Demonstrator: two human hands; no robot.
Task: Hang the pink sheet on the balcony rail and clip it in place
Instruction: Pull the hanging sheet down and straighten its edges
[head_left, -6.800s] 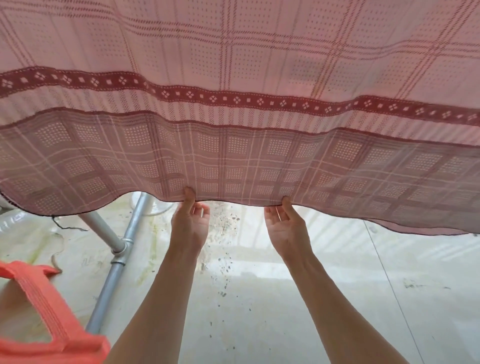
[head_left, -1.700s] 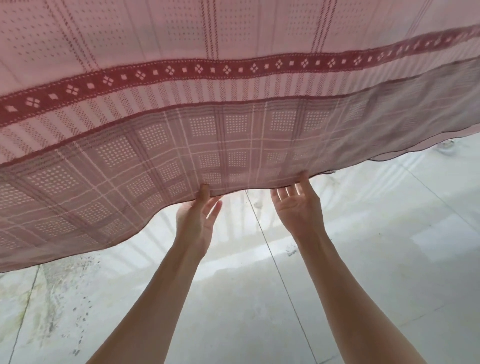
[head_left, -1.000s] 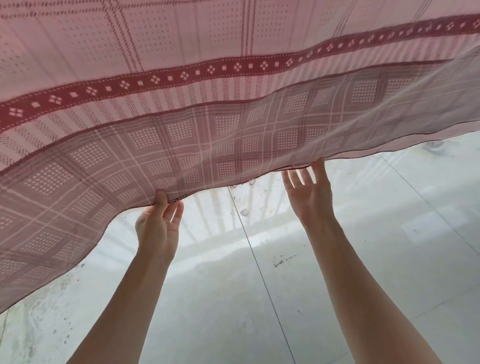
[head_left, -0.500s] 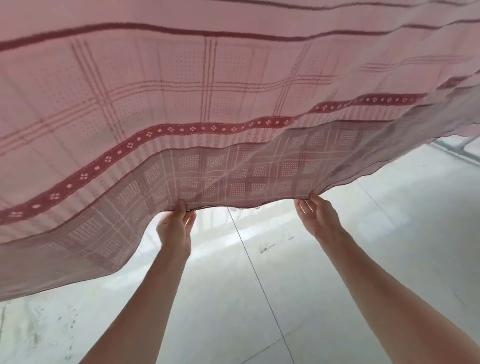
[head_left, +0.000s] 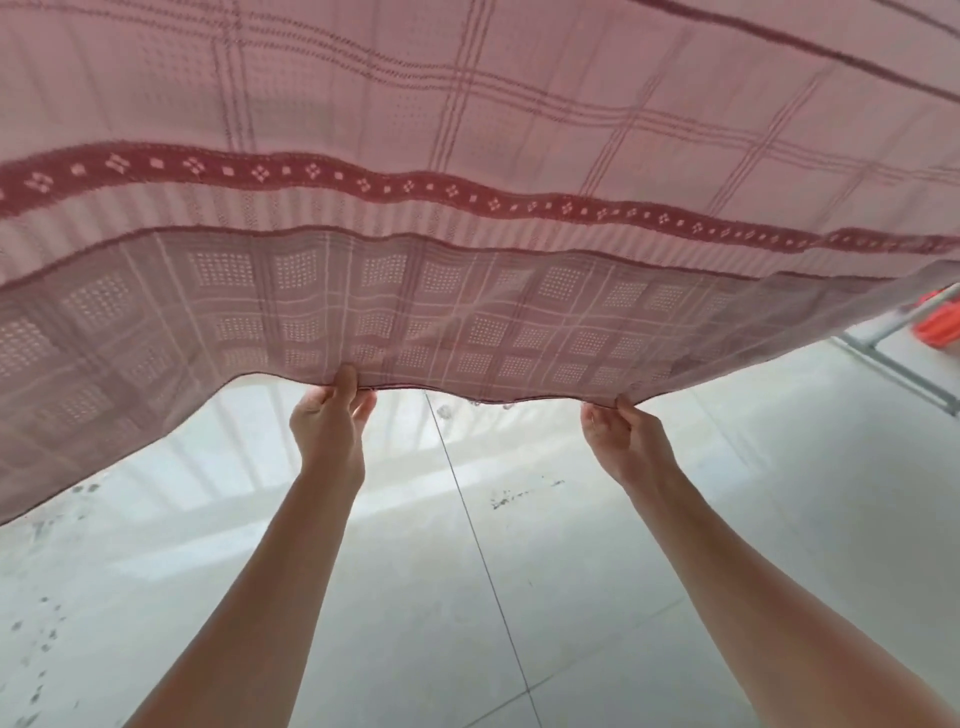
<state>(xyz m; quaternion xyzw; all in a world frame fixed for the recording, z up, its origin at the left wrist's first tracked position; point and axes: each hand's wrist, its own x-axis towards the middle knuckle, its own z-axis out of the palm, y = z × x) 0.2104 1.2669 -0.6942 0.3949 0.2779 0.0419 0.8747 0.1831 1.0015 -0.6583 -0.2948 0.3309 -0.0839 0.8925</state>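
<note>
Overhead, left hand (head_left: 328, 426) and right hand (head_left: 626, 435) each pinch the pink sheet (head_left: 467, 171) by its lower hem.

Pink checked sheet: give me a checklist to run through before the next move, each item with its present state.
1. Left hand pinches the hem of the pink checked sheet with the dark red patterned band: ok.
2. Right hand pinches the same hem: ok.
3. Hem between the hands clear of the pale tiled floor: ok.
4. Sheet lies over the balcony rail: cannot tell, rail hidden.
5. Clips within reach: cannot tell, none visible.
6. Sheet's far edges spread evenly: cannot tell, out of frame.
</note>
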